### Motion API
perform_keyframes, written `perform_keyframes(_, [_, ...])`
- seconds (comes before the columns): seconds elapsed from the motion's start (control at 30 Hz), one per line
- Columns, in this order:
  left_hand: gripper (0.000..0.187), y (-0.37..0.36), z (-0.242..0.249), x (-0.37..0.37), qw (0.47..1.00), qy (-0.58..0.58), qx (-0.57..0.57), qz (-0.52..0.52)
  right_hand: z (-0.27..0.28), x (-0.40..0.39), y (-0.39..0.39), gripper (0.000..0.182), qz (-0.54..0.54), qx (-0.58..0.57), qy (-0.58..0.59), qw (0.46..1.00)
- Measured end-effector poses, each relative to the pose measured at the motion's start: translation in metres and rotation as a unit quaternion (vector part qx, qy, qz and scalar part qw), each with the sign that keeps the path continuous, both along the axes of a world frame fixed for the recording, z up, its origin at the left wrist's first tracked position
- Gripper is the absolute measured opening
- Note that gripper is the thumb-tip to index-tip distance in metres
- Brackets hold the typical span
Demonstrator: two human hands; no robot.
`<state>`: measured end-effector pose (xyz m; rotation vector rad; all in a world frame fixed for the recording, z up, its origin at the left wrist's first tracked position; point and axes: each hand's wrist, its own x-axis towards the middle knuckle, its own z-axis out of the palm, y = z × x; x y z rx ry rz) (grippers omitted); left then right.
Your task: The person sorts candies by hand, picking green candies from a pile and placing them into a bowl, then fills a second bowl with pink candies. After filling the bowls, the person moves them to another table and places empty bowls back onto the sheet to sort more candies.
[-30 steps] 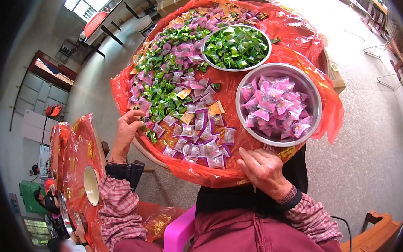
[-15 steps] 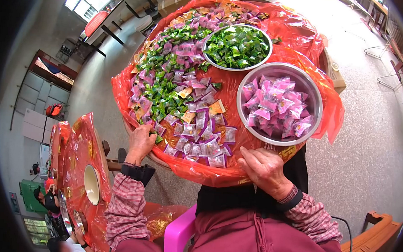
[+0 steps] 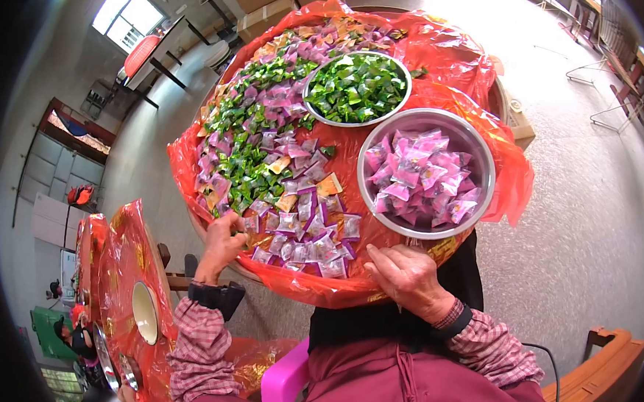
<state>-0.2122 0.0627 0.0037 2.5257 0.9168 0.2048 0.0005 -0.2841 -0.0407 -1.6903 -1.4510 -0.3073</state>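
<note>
A round table covered in red plastic (image 3: pixel 346 173) bears a spread of small wrapped packets in green, pink and orange. Clear packets with purple edges (image 3: pixel 309 237) lie nearest to me. My left hand (image 3: pixel 223 245) is at the table's left front edge beside the packets, fingers bent together; what they hold, if anything, is too small to name. My right hand (image 3: pixel 409 278) rests on the plastic at the front edge, fingers together, just below a metal bowl (image 3: pixel 488 183) of pink packets (image 3: pixel 423 174). Behind it stands a bowl of green packets (image 3: pixel 358 87).
At the left is another red-covered table (image 3: pixel 122 270) with a cream bowl (image 3: pixel 145 312); people are beside it. A pink plastic seat (image 3: pixel 284 372) is under me. A wooden bench (image 3: pixel 599 373) stands at the lower right, with cardboard boxes (image 3: pixel 264 9) at the back.
The view has shifted, so the table and bowls appear further left and slightly lower. The green packet beside my left fingers is now mostly hidden. My right hand remains at the front edge.
</note>
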Motion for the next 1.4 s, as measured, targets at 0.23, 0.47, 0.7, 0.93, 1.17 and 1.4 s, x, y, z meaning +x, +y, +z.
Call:
perform_keyframes(0.23, [0.008,-0.017,0.070,0.124,0.984,-0.142,0.019,-0.103,-0.003,0.000,0.001,0.030,0.000,0.001,0.003,1.000])
perform_keyframes(0.47, [0.017,-0.019,0.072,0.289,0.928,-0.236,0.213,-0.196,-0.004,0.000,0.000,0.032,0.005,0.003,0.005,1.000])
perform_keyframes(0.7, [0.027,-0.020,0.058,0.272,0.932,-0.213,0.222,-0.192,-0.001,0.000,-0.003,0.033,0.010,-0.014,0.020,1.000])
perform_keyframes(0.93, [0.020,0.018,0.043,0.179,0.977,-0.141,0.114,-0.114,0.002,0.000,-0.002,0.031,0.003,-0.011,0.011,1.000])
perform_keyframes(1.17, [0.018,0.023,0.005,0.123,0.988,-0.056,0.087,-0.111,0.003,0.000,0.000,0.029,0.001,-0.003,0.009,1.000])
perform_keyframes(1.4, [0.024,-0.007,-0.003,0.100,0.981,0.035,0.165,-0.094,0.002,0.000,0.000,0.030,0.002,-0.007,0.009,1.000])
